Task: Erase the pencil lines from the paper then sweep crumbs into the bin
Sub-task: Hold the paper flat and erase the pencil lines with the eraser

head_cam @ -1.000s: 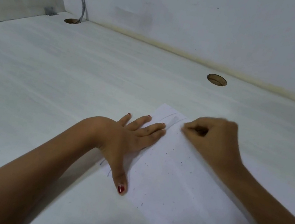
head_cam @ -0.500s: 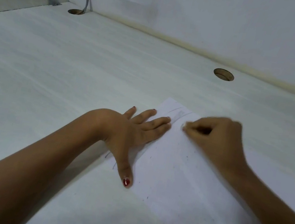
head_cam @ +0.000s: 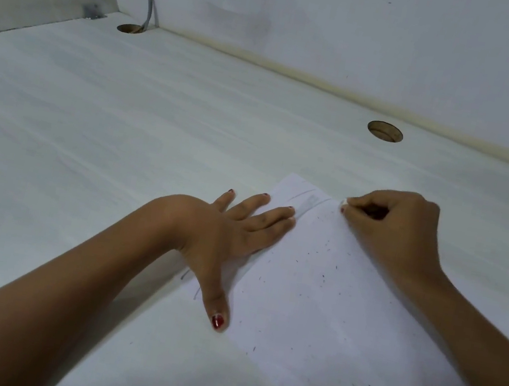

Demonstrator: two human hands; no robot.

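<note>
**A:** What's hard to see?
**B:** The eraser (head_cam: 344,202). Only a white tip shows, pinched in the right hand (head_cam: 396,231) at the far corner of the paper (head_cam: 344,311). The paper's near end is cut off.
**A:** And the left hand (head_cam: 232,233)?
**B:** Flat, fingers spread, pressing the paper's left edge.
**A:** Surface?
**B:** White desk (head_cam: 120,135) under the paper, white wall (head_cam: 344,21) beyond. Dark crumbs (head_cam: 322,277) on the paper, faint pencil lines (head_cam: 301,195) by its far corner.

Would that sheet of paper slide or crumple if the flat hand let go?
Likely slides: the paper looks thin, loose on a smooth desk, so the left hand presses it flat. Rubbing the eraser near the far edge might buckle it.
</note>
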